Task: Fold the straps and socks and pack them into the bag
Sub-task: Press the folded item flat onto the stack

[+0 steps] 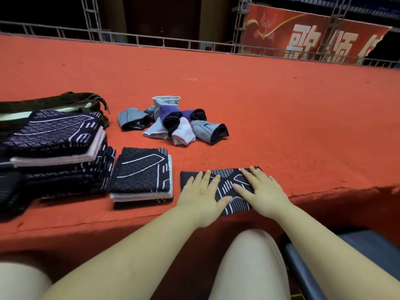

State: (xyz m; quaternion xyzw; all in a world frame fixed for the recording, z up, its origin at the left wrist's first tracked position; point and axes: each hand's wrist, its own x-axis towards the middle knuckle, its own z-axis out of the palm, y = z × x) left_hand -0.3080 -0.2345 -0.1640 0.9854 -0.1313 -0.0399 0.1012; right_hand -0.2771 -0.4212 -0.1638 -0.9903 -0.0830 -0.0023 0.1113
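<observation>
A black strap with white line patterns (227, 185) lies flat on the red surface near its front edge. My left hand (202, 191) presses flat on its left half, and my right hand (259, 189) presses flat on its right half, fingers straight. To the left sits a small stack of folded straps (142, 174). Further left is a taller pile of folded straps (56, 146). A dark olive bag (65, 100) lies behind that pile, zipper open. A heap of grey, purple and black socks (173, 122) sits behind the straps.
The red carpeted platform (281, 115) stretches far back to a metal railing (151, 40). A red banner with white characters (313, 35) hangs at the back right. My knees and a dark chair seat (346, 256) are below the platform edge.
</observation>
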